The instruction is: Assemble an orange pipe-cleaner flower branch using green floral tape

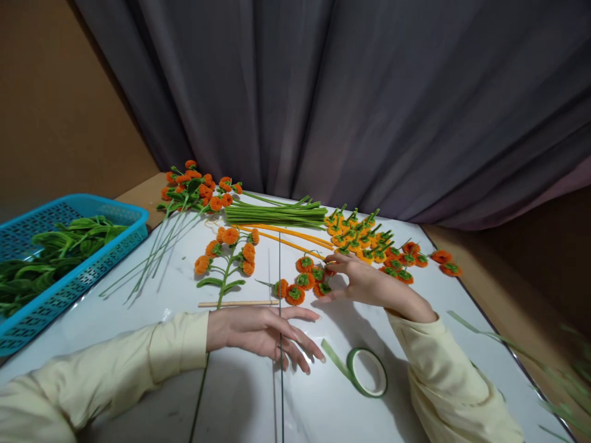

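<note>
Orange pom-pom flowers (pixel 302 280) under right hand's (pixel 369 284) loosely open fingertips; left hand (pixel 263 332) flat, empty

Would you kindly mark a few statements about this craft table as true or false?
1. The right hand reaches the small orange pompom flowers. True.
2. The roll of green floral tape sits inside the blue plastic basket. False: it lies on the white table, near the right sleeve.
3. The left hand grips the thin wooden stick. False: it rests open on the table, apart from the stick.
4. The basket holds green leaves. True.
</note>
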The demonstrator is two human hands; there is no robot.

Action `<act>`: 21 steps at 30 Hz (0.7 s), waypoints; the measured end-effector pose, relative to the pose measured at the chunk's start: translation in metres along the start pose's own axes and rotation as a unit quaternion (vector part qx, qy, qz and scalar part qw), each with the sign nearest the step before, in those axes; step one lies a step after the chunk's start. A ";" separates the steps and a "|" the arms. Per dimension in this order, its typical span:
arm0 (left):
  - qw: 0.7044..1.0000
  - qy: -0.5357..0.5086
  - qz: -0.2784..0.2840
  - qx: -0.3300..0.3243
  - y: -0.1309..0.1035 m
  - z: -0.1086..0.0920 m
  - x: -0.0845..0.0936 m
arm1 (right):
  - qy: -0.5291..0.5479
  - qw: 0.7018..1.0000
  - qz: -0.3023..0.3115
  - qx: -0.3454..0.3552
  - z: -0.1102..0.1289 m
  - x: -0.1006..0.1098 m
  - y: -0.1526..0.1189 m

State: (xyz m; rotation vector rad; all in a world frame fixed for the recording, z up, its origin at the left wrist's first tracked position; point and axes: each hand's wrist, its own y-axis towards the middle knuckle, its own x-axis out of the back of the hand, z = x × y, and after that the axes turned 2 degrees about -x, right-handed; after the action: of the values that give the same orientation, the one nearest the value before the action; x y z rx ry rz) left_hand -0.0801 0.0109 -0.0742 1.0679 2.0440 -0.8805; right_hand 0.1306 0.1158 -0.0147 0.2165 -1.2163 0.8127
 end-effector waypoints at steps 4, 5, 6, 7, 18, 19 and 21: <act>1.000 0.001 0.005 0.001 0.000 0.000 0.000 | 0.080 0.997 0.015 -0.015 -0.008 0.009 -0.005; 1.000 0.000 0.005 0.001 0.001 0.000 0.000 | 0.091 0.996 0.016 -0.013 -0.010 0.011 -0.007; 1.000 0.000 0.005 0.000 0.001 0.000 0.000 | 0.099 0.995 0.018 -0.009 -0.011 0.015 -0.008; 1.000 -0.001 0.006 0.000 0.001 0.000 0.000 | 0.106 0.994 0.022 -0.004 -0.012 0.018 -0.010; 1.000 0.005 0.004 0.002 0.000 -0.001 0.001 | 0.187 0.981 -0.014 -0.046 -0.018 0.010 -0.011; 1.000 0.004 0.003 0.003 0.000 -0.001 0.001 | 0.196 0.980 -0.015 -0.042 -0.015 0.006 -0.009; 1.000 0.003 0.002 0.004 0.001 -0.001 0.000 | 0.197 0.980 -0.015 -0.032 -0.009 -0.001 -0.003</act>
State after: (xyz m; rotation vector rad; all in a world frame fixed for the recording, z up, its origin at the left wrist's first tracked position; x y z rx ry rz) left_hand -0.0800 0.0119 -0.0744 1.0786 2.0447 -0.8855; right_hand 0.1389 0.1182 -0.0179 0.0169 -0.8615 0.7474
